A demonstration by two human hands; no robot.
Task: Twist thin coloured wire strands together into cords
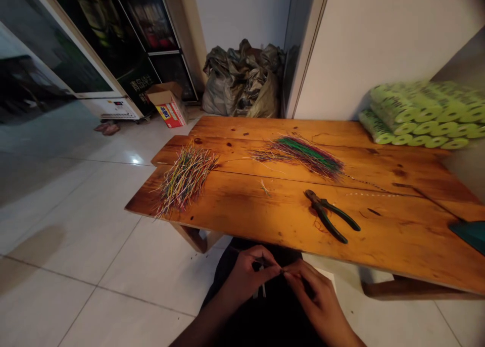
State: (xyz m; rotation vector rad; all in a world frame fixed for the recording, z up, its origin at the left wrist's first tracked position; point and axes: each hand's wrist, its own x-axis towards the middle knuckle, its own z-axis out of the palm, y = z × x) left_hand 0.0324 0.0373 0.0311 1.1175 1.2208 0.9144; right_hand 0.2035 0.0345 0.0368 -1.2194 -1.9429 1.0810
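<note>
A person sits at a low wooden table, seen from above through a camera on their head. Both hands are held together over the lap, below the table's near edge. The left hand and the right hand meet fingertip to fingertip, pinching something thin and small between them; it is too fine and dim to make out, and a pale strip hangs beneath the left hand's fingers.

On the table, a pair of pliers with dark green handles lies near the middle of the near edge. A loose heap of cut multicoloured wires sits at the left end, just inside the near left corner. A second bundle of wires, mostly green and purple, lies toward the far edge near the middle. A stack of bright green rolls rests at the far right corner, blurred, so any printing on them cannot be read. A dark green object is cut off by the picture's right side.

On the tiled floor beyond, a red and yellow cardboard box carries printing too small to read. A glass-fronted cabinet behind it bears pale characters, not legible. Crumpled sacks are piled against the far wall.
</note>
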